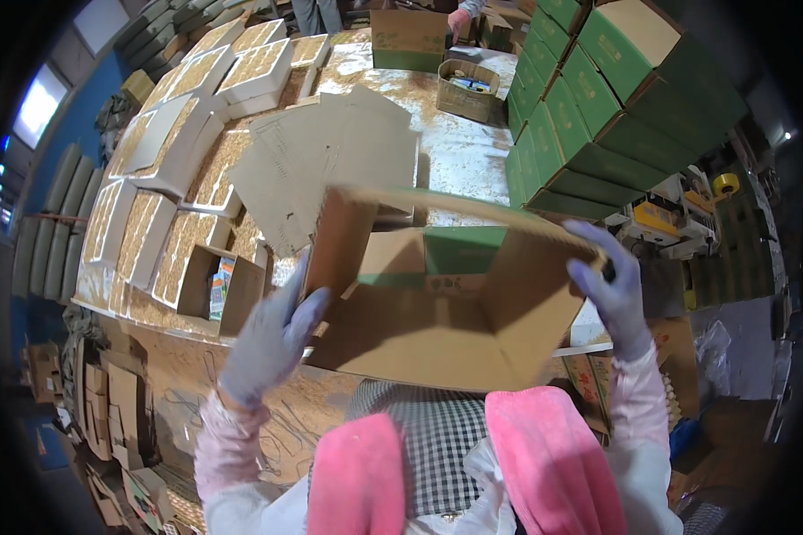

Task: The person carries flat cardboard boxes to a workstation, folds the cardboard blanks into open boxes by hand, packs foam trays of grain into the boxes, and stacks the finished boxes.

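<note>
Between my two gloved hands is a cardboard box [428, 334], brown inside, its interior turned up towards me over the table's near edge. My left hand [274, 334] grips its left wall, thumb apart from the fingers. At the upper right corner, my right hand [609, 287] holds the rim. Through the box's opening, green and brown printed cardboard shows. Flat cardboard sheets [328, 147] lie fanned out on the table just beyond it. Left of my left hand stands a small open carton [241, 301] with printed packets [219, 287] inside.
White foam boxes [257, 67] filled with sawdust-like material cover the table's left side. Green cartons [575, 114] are stacked high at the right, near tape dispensers or a sealing machine [656, 217]. A round-cornered carton [468, 90] stands farther back, beside another person's hand [456, 23] at a box.
</note>
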`<action>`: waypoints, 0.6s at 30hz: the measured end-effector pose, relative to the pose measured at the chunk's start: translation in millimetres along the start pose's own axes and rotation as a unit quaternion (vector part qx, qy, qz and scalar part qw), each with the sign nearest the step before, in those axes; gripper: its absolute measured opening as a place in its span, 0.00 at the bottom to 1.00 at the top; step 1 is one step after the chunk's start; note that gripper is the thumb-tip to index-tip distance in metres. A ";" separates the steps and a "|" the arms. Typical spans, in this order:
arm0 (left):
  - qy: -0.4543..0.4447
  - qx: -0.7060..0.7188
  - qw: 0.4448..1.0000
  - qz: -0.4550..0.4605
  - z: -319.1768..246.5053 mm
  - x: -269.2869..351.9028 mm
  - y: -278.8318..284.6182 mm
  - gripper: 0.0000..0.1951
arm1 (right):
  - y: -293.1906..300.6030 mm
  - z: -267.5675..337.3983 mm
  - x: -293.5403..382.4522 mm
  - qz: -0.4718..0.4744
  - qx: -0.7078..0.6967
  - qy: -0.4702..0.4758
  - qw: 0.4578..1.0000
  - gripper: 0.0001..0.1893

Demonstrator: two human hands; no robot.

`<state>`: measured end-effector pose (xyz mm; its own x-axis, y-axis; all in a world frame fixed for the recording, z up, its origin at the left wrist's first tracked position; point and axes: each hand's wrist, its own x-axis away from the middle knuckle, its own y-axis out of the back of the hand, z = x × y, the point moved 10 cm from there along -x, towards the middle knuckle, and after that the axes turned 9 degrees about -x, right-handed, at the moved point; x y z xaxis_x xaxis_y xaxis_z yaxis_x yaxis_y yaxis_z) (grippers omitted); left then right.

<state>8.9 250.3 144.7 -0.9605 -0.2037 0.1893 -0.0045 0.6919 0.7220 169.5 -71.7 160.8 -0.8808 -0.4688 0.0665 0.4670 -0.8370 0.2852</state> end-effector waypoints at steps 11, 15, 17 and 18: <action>-0.332 -0.437 0.813 0.195 -20.5 -43.5 -196.2 0.36 | -72.6 -42.0 -78.7 -0.013 -0.096 0.117 0.988 0.61; -0.323 -0.338 0.851 -0.240 -87.9 -65.9 -76.7 0.33 | -64.0 -80.0 -61.8 0.023 0.332 0.088 0.939 0.43; -0.307 -0.321 0.842 -0.306 -95.6 -52.6 -70.8 0.32 | -39.7 -96.5 -61.0 -0.062 0.160 -0.020 0.985 0.37; -0.344 -0.298 0.838 -0.300 -99.4 -35.6 -71.1 0.30 | -17.6 -86.5 -51.8 -0.176 0.054 0.102 0.978 0.34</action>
<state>71.0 139.6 152.7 -0.7689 0.1992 -0.6076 -0.6015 0.0971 0.7930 213.7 -57.0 69.7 -0.9464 -0.2130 -0.2428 0.1173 -0.9271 0.3560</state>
